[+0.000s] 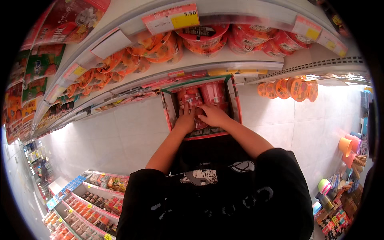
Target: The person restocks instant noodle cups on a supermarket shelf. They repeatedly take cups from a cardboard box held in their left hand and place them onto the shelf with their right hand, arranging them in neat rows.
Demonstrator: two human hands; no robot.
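Note:
An open cardboard carton (236, 99) with green and red edges sits before me, against my body. Inside it are several red-wrapped tubs, which look like instant noodles; one red tub (213, 91) is at the far right of the carton. My left hand (186, 120) reaches in at the left, its fingers over a red tub (189, 95). From the right, my right hand (211, 115) comes in with bent fingers, close to the left fingertips. Both hands touch the wrapped tubs near the middle. Their grip is partly hidden.
Above the carton, a shelf (264, 63) carries red noodle bowls (205, 39) and orange ones (162, 48). Orange round containers (298, 89) hang or stand at the right. Behind me at lower left is a tiered display rack (96, 198). Plastic buckets (345, 146) are at far right, over pale floor tiles (270, 115).

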